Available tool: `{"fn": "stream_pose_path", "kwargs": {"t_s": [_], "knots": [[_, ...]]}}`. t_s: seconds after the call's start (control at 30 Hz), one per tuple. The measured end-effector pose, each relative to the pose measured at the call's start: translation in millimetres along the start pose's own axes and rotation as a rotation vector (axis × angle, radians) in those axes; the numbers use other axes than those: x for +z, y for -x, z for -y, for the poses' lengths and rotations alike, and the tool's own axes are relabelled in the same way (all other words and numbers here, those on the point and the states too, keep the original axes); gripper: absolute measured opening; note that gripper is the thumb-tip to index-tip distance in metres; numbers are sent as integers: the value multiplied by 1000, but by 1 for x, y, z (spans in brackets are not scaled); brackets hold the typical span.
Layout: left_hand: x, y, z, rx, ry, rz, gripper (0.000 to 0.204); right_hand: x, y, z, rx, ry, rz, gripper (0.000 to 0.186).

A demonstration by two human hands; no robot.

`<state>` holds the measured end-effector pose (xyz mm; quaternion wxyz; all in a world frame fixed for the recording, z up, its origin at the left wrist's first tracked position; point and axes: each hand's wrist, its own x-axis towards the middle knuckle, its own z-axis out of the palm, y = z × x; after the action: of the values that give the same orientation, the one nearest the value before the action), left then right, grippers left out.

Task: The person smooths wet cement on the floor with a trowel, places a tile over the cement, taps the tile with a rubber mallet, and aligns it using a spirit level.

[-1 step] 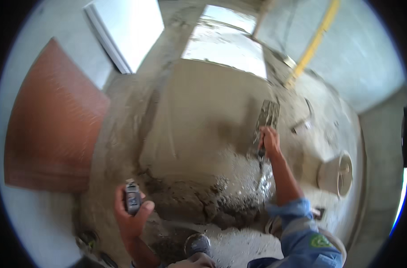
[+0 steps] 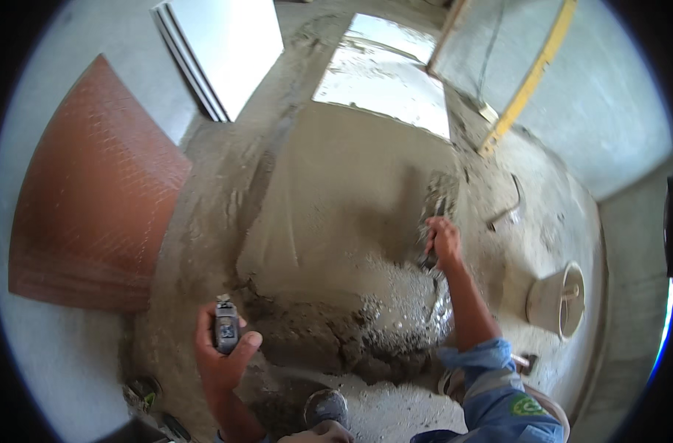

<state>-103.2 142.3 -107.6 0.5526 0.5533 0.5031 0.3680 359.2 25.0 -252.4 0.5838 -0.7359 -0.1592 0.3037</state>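
Note:
My right hand (image 2: 445, 240) is wrapped round the handle of a plastering trowel (image 2: 443, 190). The trowel's mortar-smeared blade lies low along the right side of a smoothed grey mortar bed (image 2: 329, 177). At the lower left, my left hand (image 2: 218, 368) grips a small dark grey block-like device (image 2: 226, 330) with a pale top; its exact kind is unclear. Rough, wet mortar (image 2: 314, 325) lies heaped along the bed's near edge, between my hands. White tiles (image 2: 384, 85), smeared with mortar, lie flat against the bed's far edge.
Reddish-brown sheets (image 2: 93, 207) lean at the left, with white tiles (image 2: 225, 55) standing farther back. Rightward are a pale bucket (image 2: 544, 303), a hammer-like tool (image 2: 507, 214) and a yellow straightedge (image 2: 524, 92) against the wall. My boot (image 2: 326, 407) stands close to the mortar heap.
The trowel blade looks flatter and lower against the mortar than before. The whole view has shifted slightly; my left hand still holds the device.

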Motion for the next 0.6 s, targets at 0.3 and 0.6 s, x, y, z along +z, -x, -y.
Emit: {"fn": "stream_pose_path", "kwargs": {"t_s": [0.3,0.6], "knots": [[-35,9,6,-14,-86,-38,53,262,-3,44,92,-107,560,21],[-29,2,28,-66,-44,-95,54,337,-107,50,-66,2,419,20]]}}
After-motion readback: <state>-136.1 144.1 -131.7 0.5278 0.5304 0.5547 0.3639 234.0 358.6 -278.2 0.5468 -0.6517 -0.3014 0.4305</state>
